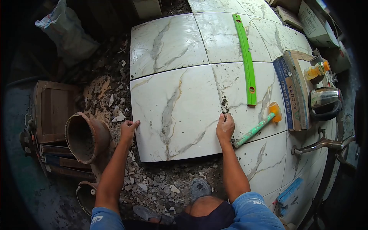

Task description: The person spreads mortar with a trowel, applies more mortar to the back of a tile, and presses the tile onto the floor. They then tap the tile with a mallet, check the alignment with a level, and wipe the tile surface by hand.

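A large white marble-patterned tile (191, 111) lies before me, its near edge over rubble. At its left edge is my left hand (129, 128), thumb and fingers pinched together on the edge. My right hand (225, 127) is at the right edge, fingers curled and closed near dark crumbs on the seam; what they hold, if anything, is hidden. Right of that hand a mallet (256, 129) with a green handle and orange head rests on the neighbouring tile. A green spirit level (245, 57) lies across the tiles farther up.
Broken rubble (153, 184) covers the ground near my feet. At the left stand a bucket (100, 134) and a cardboard box (57, 111). To the right are tile boxes (297, 90), a bottle (315, 71), a kettle (326, 103), metal legs (322, 145) and a blue tool (290, 191).
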The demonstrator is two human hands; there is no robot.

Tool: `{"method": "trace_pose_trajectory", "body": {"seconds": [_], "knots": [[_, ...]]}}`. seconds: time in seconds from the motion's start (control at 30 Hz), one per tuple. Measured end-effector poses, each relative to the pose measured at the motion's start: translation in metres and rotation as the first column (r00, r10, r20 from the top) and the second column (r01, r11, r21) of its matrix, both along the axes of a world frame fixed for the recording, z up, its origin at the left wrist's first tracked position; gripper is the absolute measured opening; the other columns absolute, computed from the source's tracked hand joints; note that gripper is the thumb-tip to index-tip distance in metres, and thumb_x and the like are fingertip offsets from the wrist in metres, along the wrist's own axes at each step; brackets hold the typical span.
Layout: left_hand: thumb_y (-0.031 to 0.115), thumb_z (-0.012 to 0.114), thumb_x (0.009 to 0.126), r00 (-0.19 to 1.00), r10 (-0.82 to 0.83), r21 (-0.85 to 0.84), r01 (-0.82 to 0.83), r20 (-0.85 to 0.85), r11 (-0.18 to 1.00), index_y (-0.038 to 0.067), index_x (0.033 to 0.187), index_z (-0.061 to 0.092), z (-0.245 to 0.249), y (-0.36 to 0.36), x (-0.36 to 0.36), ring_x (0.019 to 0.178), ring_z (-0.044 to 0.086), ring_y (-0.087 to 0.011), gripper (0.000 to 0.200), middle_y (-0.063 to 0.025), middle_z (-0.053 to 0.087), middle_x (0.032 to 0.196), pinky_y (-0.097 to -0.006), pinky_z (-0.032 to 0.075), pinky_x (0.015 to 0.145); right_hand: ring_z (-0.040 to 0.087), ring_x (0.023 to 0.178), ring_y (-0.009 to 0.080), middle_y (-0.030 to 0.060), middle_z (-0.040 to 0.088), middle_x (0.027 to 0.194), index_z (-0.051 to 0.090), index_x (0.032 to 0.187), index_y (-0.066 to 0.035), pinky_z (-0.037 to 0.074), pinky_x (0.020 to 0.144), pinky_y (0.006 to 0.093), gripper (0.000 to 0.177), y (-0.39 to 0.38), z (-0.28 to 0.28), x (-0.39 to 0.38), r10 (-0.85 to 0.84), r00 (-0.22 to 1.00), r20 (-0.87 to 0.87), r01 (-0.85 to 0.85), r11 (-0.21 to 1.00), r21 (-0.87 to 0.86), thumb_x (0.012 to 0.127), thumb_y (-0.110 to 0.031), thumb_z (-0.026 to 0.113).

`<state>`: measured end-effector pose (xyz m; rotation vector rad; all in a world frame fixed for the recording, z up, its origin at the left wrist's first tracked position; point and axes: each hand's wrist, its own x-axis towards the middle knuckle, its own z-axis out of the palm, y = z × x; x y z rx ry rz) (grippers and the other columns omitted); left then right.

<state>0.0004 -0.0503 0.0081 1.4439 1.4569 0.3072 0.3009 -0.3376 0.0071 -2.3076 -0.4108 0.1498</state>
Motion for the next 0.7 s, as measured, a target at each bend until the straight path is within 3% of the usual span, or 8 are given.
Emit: {"method": "trace_pose_trajectory", "body": {"seconds": [0.2,0.3,0.4,0.5,0.57,0.67,0.7], "knots": [[0.022,0.080,0.078,0.994,0.027,-0.051,-0.021,0.102,0.998,0.005,0.083,0.056,0.008,-0.021,-0.017,0.062,0.046,-0.0069,0.030,0.0017,0.054,0.072,-0.0234,0.038,0.055,0.053,0.070,0.0304,0.0155,0.056,0.077,0.056,0.085,0.002,0.044,0.068,0.0409,0.024,-0.021,0.020,-0.016,-0.020,0.999,-0.028,0.023,0.994,0.108,0.093,-0.022,0.058],[0.021,0.079,0.080,0.985,0.122,-0.107,-0.108,0.125,0.988,0.005,0.085,0.057,0.015,-0.045,-0.038,0.065,0.049,-0.0067,0.028,0.0009,0.056,0.075,-0.0229,0.041,0.058,0.052,0.068,0.0241,0.0129,0.056,0.079,0.055,0.087,0.002,0.044,0.065,0.0360,0.025,-0.038,0.073,-0.029,0.007,0.996,-0.088,0.006,0.990,0.143,0.092,-0.022,0.061],[0.020,0.078,0.082,0.894,0.283,-0.177,-0.234,0.348,0.956,0.006,0.089,0.056,0.029,-0.082,-0.050,0.069,0.054,-0.0078,0.026,0.0005,0.059,0.079,-0.0234,0.044,0.061,0.046,0.066,0.0213,0.0102,0.050,0.076,0.052,0.086,0.002,0.041,0.062,0.0331,0.024,-0.040,0.149,-0.034,0.143,0.990,-0.007,-0.139,0.971,0.197,0.094,-0.019,0.059],[0.021,0.076,0.083,0.766,0.386,-0.258,-0.291,0.514,0.921,0.007,0.091,0.056,0.038,-0.117,-0.046,0.073,0.057,-0.0096,0.026,-0.0002,0.061,0.084,-0.0251,0.046,0.063,0.044,0.065,0.0225,0.0104,0.046,0.073,0.047,0.084,0.002,0.039,0.062,0.0336,0.031,-0.025,0.234,-0.031,0.273,0.950,0.153,-0.295,0.943,0.151,0.096,-0.024,0.057],[0.021,0.075,0.085,0.602,0.461,-0.345,-0.306,0.652,0.887,0.008,0.091,0.056,0.052,-0.139,-0.024,0.073,0.058,-0.0112,0.024,-0.0011,0.062,0.083,-0.0270,0.046,0.064,0.043,0.064,0.0247,0.0111,0.044,0.072,0.045,0.082,0.001,0.038,0.062,0.0351,0.036,-0.015,0.289,-0.029,0.379,0.861,0.339,-0.421,0.906,0.054,0.097,-0.030,0.056],[0.020,0.072,0.087,0.447,0.507,-0.394,-0.326,0.737,0.859,0.006,0.091,0.055,0.066,-0.167,0.007,0.074,0.059,-0.0132,0.022,-0.0016,0.061,0.082,-0.0282,0.047,0.067,0.043,0.064,0.0268,0.0113,0.042,0.071,0.044,0.081,0.000,0.038,0.062,0.0364,0.040,-0.004,0.374,-0.041,0.457,0.694,0.555,-0.498,0.863,-0.088,0.097,-0.035,0.055],[0.020,0.070,0.088,0.279,0.448,-0.410,-0.185,0.850,0.893,0.005,0.091,0.055,0.067,-0.173,0.016,0.075,0.059,-0.0136,0.021,-0.0021,0.061,0.082,-0.0278,0.047,0.069,0.043,0.064,0.0265,0.0108,0.042,0.071,0.044,0.081,0.000,0.037,0.061,0.0364,0.040,-0.003,0.396,-0.042,0.472,0.591,0.654,-0.536,0.836,-0.120,0.096,-0.035,0.056]]}}
